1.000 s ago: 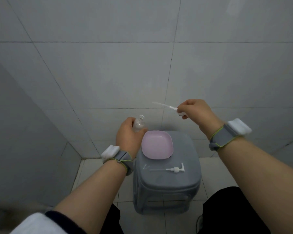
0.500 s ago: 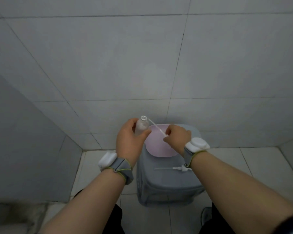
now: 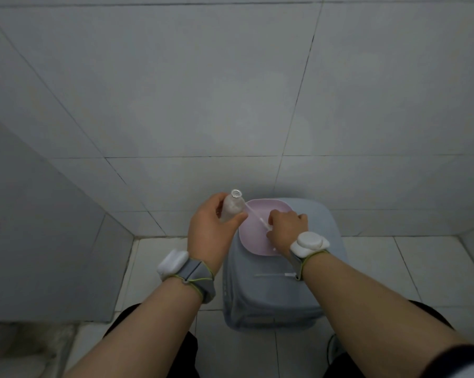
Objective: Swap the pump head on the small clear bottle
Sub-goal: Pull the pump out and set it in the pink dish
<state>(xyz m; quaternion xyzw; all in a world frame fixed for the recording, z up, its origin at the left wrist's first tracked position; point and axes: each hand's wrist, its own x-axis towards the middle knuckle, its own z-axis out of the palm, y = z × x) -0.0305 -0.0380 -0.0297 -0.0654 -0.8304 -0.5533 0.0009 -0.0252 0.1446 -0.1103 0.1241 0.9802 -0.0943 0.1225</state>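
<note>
Above the grey plastic stool, I see my left hand wrapped around the small clear bottle, tilted, its round mouth open and uncapped. My right hand pinches a white pump head over the smooth pink plate, its thin straight tube slanting up toward the bottle's neck. Another white pump lies flat on the stool, nearer me. I can read no writing anywhere.
</note>
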